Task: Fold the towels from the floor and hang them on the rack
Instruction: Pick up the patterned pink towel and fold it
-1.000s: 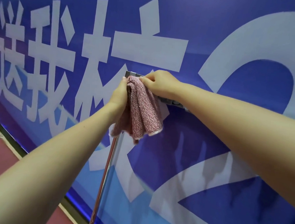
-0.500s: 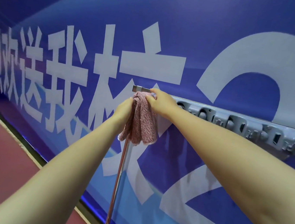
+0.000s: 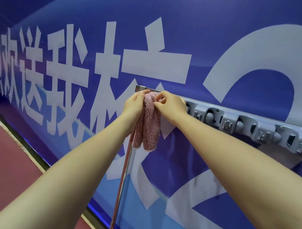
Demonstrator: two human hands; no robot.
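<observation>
I am now pinching the pink towel (image 3: 148, 121) between both hands, left hand (image 3: 135, 103) and right hand (image 3: 170, 105), having straightened it; it is hanging below them at the rack (image 3: 254, 126) end, nearly hung.

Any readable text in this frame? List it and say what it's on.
"送我校" on the blue banner, big white characters; the last one is partly hidden by the towel and the hands.
"2" on the same banner, right side, large white numeral.
Far-left white characters: blurred and cut off, not readable for sure.
Grey rack: no readable marking.
</observation>
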